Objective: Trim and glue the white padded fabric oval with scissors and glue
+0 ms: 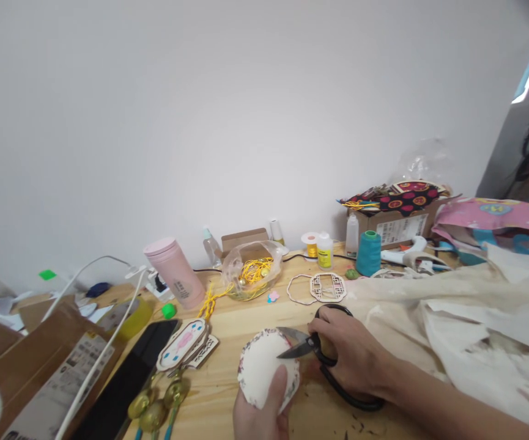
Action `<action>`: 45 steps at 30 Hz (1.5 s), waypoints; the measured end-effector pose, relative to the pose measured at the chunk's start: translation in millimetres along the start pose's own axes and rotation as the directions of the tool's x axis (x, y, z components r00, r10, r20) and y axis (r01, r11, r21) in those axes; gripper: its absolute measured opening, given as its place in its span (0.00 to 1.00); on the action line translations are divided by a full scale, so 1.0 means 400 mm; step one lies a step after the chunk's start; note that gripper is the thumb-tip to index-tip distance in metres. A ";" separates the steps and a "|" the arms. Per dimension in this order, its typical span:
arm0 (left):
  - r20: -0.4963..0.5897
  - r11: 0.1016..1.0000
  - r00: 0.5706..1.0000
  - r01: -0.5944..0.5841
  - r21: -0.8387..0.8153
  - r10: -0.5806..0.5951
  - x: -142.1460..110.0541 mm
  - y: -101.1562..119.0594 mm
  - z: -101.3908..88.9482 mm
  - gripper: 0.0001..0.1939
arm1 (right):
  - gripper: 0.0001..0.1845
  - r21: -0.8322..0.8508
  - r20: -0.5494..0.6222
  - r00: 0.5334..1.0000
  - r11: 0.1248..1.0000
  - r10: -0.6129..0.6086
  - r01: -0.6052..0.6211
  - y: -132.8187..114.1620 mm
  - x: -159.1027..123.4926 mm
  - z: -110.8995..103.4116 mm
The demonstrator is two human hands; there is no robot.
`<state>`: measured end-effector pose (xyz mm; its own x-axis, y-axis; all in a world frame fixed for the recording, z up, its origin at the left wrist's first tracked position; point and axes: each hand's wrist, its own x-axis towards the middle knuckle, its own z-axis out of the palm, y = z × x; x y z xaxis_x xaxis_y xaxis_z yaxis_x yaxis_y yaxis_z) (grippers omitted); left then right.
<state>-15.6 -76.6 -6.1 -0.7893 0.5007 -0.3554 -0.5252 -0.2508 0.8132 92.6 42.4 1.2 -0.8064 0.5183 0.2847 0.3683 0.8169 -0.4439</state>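
My left hand [264, 406] grips a round white piece [259, 363] with a dark patterned, uneven rim, thumb flat on its face. In my right hand [353, 351] are black-handled scissors [307, 347], their blades apart and pointing left. The blades lie over the right edge of the white piece; whether they touch it I cannot tell. Behind the scissors lie a lattice-cut wooden frame [328, 287] and a thin scalloped outline [299, 289]. To the left are stacked decorated wooden plaques [183, 345] with yellow cord.
A black phone [129, 379], gold bells [154, 415] and a cardboard box [57, 373] stand left. Farther back are a pink tumbler [175, 272], a plastic bag of yellow cord [252, 272], a glue bottle [325, 250] and a teal thread spool [369, 253]. Cream fabric [429, 299] covers the right side.
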 end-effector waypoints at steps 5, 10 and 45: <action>0.006 0.999 1.000 -0.001 0.040 0.001 0.002 -0.004 -0.006 0.31 | 0.11 0.028 -0.002 1.000 0.999 0.028 -0.028 0.002 -0.001 -0.002; 0.004 0.999 1.000 -0.009 0.053 0.009 0.005 -0.010 -0.012 0.31 | 0.08 -0.031 0.009 1.000 0.999 0.012 -0.011 0.001 0.001 -0.007; 0.017 0.982 0.998 -0.061 0.180 0.059 0.012 -0.018 -0.032 0.31 | 0.09 -0.076 -0.042 0.999 0.997 0.015 -0.018 0.029 0.009 -0.016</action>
<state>-19.6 -83.1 -19.4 -0.8130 0.4995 -0.2991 -0.4105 -0.1275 0.9029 97.0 55.3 2.6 -0.7806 0.5409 0.3132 0.4174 0.8241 -0.3831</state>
